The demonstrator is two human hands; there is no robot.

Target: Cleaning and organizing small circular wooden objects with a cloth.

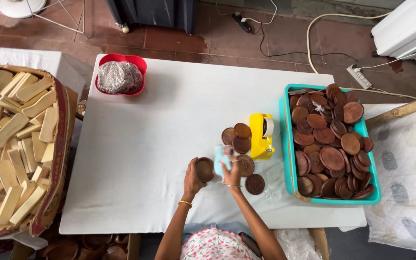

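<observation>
My left hand grips a small round brown wooden dish, held just above the white table. My right hand presses a light blue cloth against the dish's right side. Several round brown wooden pieces lie on the table just right of my hands, one dark disc nearest my right wrist. A yellow tape dispenser stands beside them.
A teal bin heaped with brown wooden dishes sits at the right. A red bowl holding a grey wad is at the table's far left corner. A cardboard box of pale wooden blocks stands left. Cables and a power strip lie on the floor.
</observation>
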